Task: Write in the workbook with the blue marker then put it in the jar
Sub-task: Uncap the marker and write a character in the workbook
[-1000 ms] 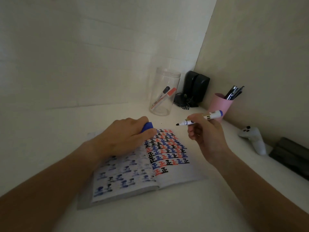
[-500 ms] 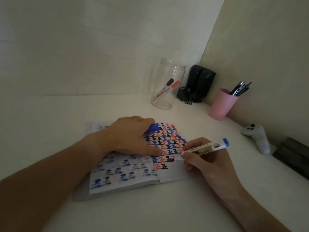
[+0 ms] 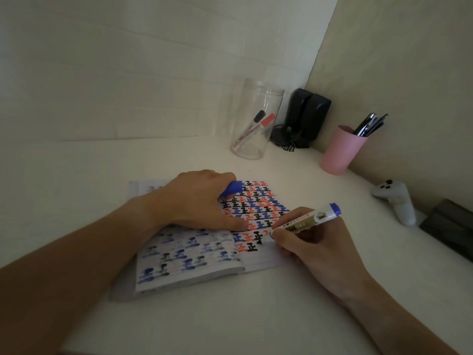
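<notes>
A: How is the workbook (image 3: 204, 242) placed?

B: It is laid open on the white desk (image 3: 76, 175), near the middle and towards the front edge. The right page is filled with rows of blue, red and black marks; the left page shows fainter marks.

A: What is done by the left hand (image 3: 197, 201)?

B: It is pressed palm-down across the top of the workbook, fingers curled around a blue cap (image 3: 234, 188), with one finger stretched along the right page.

A: And the right hand (image 3: 314, 249)?

B: It is closed around the blue marker (image 3: 307, 220) in a writing grip. The tip is set at the lower rows of the right page, and the blue end is tilted up towards the right edge of the desk.

A: Where is the jar (image 3: 256, 121)?

B: It is stood near the back corner, well apart from the workbook, with a black-capped and a red-capped marker leaned inside. Black speakers (image 3: 304, 116) are seen just beside it in the corner, and a pink cup (image 3: 340, 152) of pens is set along the right edge.
</notes>
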Available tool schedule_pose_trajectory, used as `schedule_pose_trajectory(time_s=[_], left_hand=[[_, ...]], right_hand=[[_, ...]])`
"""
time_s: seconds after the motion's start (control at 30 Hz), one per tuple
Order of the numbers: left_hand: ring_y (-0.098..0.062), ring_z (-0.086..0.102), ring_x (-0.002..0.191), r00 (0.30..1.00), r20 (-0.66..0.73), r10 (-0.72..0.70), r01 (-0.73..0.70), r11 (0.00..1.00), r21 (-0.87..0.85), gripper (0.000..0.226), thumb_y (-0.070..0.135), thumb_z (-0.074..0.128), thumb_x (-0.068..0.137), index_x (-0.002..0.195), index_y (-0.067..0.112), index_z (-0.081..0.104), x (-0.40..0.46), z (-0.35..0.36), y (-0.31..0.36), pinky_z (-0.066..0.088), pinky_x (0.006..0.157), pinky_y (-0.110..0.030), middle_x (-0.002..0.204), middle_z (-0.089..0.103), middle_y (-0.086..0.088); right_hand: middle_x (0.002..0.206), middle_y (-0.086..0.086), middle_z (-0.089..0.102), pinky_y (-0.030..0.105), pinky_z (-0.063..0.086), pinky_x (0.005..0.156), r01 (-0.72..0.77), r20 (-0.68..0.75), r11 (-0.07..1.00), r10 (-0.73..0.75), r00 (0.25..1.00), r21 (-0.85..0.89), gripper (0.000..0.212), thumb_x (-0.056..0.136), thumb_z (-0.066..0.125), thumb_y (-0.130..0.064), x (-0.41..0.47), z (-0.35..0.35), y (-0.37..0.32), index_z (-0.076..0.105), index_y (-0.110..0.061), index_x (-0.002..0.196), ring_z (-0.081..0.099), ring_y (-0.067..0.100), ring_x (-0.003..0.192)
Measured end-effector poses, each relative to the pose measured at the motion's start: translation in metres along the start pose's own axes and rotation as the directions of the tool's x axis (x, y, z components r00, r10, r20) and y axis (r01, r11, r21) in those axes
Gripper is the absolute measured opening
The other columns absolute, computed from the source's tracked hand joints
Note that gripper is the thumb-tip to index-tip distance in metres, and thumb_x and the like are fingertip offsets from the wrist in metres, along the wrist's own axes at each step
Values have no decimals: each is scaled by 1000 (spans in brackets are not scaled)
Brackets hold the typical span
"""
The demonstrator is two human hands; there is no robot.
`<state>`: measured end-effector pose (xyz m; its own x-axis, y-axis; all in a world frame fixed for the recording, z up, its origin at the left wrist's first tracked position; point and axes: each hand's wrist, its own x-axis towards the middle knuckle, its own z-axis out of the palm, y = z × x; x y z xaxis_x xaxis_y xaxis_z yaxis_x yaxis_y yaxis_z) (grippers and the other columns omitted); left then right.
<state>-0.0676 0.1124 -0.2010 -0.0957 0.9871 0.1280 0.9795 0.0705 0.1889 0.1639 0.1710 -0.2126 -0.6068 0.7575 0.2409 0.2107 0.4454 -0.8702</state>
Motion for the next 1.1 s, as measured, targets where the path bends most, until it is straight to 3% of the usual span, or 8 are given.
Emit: schedule_pose_trajectory(time_s=[0.27,0.47,0.63,0.77,1.0,1.1], left_hand=[[-17,58,87,1000,14,-9,9,1000,7,75,84,56,68,117,27,50,0,-1,1,50,85,-38,104,64,3],[-15,58,87,1000,11,-6,6,1000,-5,73,83,57,68,116,29,50,0,-1,1,48,82,-35,103,63,5],[-15,56,88,1000,13,-6,6,1000,-5,72,81,57,70,119,29,49,0,-1,2,42,77,-31,105,62,6],[-16,57,89,1000,2,-3,3,1000,1,73,82,57,69,118,28,50,-1,-1,2,47,81,-34,105,63,5],[-16,58,91,1000,11,-5,5,1000,1,74,82,58,70,120,28,49,-1,-2,2,48,84,-35,107,62,4],[-15,56,86,1000,3,-1,1,1000,10,73,82,57,70,117,28,50,0,-1,1,45,79,-33,102,62,4]], right_hand=[[62,1,71,29,51,56,1,-8,1000,-1,1000,14,12,83,78,-7,1,-1,0,76,-16,76,64,15,57],[59,-5,69,18,48,52,-4,1,999,4,1000,37,16,81,74,4,1,-2,0,75,-9,73,63,5,53],[60,-4,70,20,49,52,-2,-14,999,2,1000,37,15,83,73,3,2,-1,1,75,-10,75,64,7,54],[59,-2,69,21,49,51,7,-38,999,-5,999,44,16,83,73,4,3,-2,3,74,-9,74,63,9,53],[66,2,74,23,53,55,28,34,999,-29,999,39,11,83,76,0,0,-1,-2,76,-9,77,66,11,55],[63,0,72,23,52,53,23,27,997,-25,999,68,11,83,75,3,0,-2,-2,75,-7,77,66,11,54]])
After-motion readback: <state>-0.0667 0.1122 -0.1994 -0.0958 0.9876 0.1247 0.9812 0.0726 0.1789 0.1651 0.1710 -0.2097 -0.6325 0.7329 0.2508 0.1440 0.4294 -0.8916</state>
